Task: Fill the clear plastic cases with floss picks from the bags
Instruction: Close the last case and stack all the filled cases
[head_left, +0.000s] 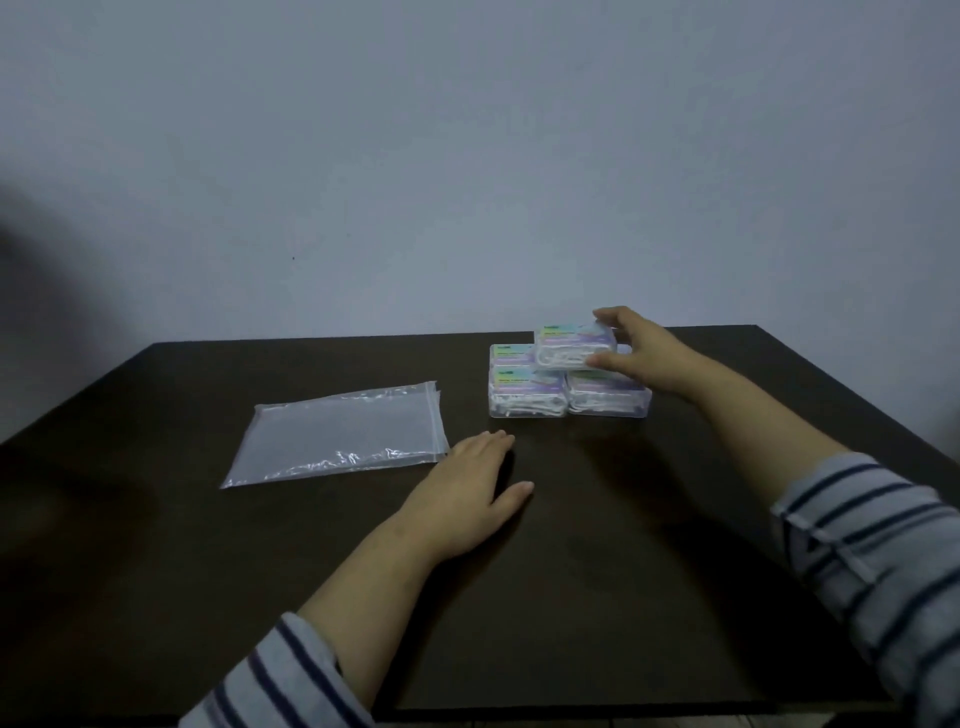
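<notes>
The right hand (636, 349) pinches the top clear plastic case (574, 349) between thumb and fingers, and this case sits on a pile of more cases (527, 389) full of white floss picks; each has a colored label, but the writing is too blurry to read. Left of that pinch and closer to the person, the left hand (475, 486) lies flat on the dark table (156, 545), fingers straight. Just left of it lie flat clear zip bags (337, 434).

The clear plastic floss-pick cases (527, 392), stacked far right on the dark table, carry pastel green-and-purple labels, but the print is too blurred to read.
</notes>
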